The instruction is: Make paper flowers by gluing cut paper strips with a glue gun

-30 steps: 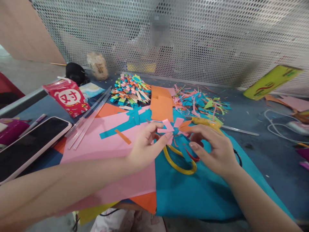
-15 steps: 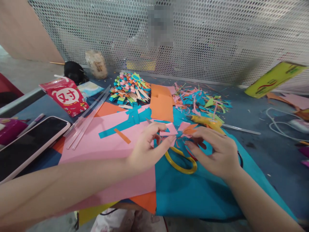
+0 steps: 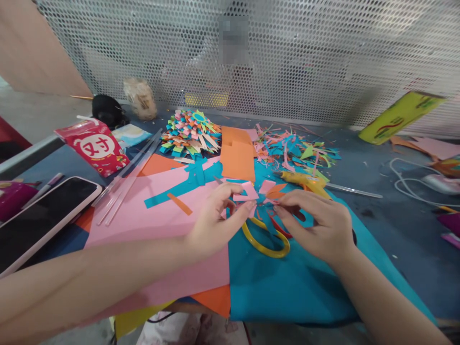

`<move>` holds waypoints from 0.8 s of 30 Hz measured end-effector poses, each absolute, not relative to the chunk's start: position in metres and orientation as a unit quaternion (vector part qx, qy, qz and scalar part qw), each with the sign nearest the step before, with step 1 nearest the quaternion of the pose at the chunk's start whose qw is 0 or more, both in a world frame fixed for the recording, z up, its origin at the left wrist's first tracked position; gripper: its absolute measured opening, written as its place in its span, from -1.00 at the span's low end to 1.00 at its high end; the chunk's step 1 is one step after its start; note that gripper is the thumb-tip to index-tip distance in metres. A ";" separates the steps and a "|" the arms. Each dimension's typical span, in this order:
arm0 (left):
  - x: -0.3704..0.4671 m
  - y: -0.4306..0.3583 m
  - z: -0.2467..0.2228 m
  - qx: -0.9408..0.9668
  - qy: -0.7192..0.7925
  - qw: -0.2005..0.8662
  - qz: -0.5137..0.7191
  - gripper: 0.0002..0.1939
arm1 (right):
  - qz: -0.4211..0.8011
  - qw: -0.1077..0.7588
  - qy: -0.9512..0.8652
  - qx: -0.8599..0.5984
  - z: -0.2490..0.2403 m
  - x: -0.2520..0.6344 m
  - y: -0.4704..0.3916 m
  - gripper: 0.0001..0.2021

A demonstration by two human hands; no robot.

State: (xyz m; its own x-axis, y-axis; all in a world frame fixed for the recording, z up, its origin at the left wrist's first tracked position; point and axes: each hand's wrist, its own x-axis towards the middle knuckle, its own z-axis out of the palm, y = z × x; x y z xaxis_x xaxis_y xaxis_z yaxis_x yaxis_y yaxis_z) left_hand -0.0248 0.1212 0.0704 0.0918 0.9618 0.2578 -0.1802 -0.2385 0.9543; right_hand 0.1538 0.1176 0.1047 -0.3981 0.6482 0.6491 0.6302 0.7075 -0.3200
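Between my hands is a small paper piece with pink, orange and blue petals [image 3: 247, 191]. My left hand [image 3: 221, 215] pinches its pink part between thumb and fingers. On the other side, my right hand [image 3: 316, 220] has thumb and fingertips together at the piece's right edge, by the orange petals. Scissors with yellow handles [image 3: 264, 244] lie just under the piece, partly hidden by it and my right hand. Beneath are a pink sheet [image 3: 161, 225] and a blue sheet [image 3: 287, 292]. A yellow glue gun [image 3: 305, 181] lies behind my right hand.
Paper scraps [image 3: 294, 148], an orange strip [image 3: 237, 153] and a layered multicolored paper ball [image 3: 190, 132] lie at the back. To the left are a phone [image 3: 46, 220], clear sticks [image 3: 125, 182] and a red packet [image 3: 95, 146]. A yellow box [image 3: 398, 120] and white cable [image 3: 398, 177] are at right.
The view has shifted slightly, so things appear a little to the left. My right thumb and fingertips have come closer together at the paper piece.
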 end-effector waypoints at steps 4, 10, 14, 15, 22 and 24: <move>-0.025 0.121 0.071 0.546 0.361 0.503 0.564 -0.85 | 0.016 0.387 -0.841 -0.377 0.105 0.155 0.117 -0.89; -0.025 0.121 0.074 0.539 0.369 0.514 0.555 -0.84 | 0.015 0.376 -0.841 -0.389 0.105 0.154 0.117 -0.92; -0.025 0.120 0.073 0.546 0.350 0.509 0.566 -0.83 | 0.013 0.372 -0.839 -0.397 0.103 0.154 0.117 -0.93; -0.025 0.121 0.072 0.554 0.343 0.505 0.567 -0.84 | 0.014 0.371 -0.839 -0.398 0.103 0.154 0.117 -0.93; -0.025 0.122 0.069 0.598 0.323 0.482 0.553 -0.88 | 0.014 0.376 -0.837 -0.397 0.102 0.155 0.118 -0.93; -0.026 0.123 0.069 0.603 0.322 0.482 0.549 -0.88 | 0.013 0.377 -0.837 -0.397 0.102 0.155 0.118 -0.92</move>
State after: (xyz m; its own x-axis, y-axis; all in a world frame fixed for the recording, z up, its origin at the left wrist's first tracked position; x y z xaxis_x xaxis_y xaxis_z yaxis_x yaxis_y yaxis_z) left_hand -0.0256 0.1226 0.0689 0.1913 0.9167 0.3509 -0.1417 -0.3280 0.9340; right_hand 0.1547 0.1181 0.1020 -0.4004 0.6744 0.6204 0.6544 0.6844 -0.3215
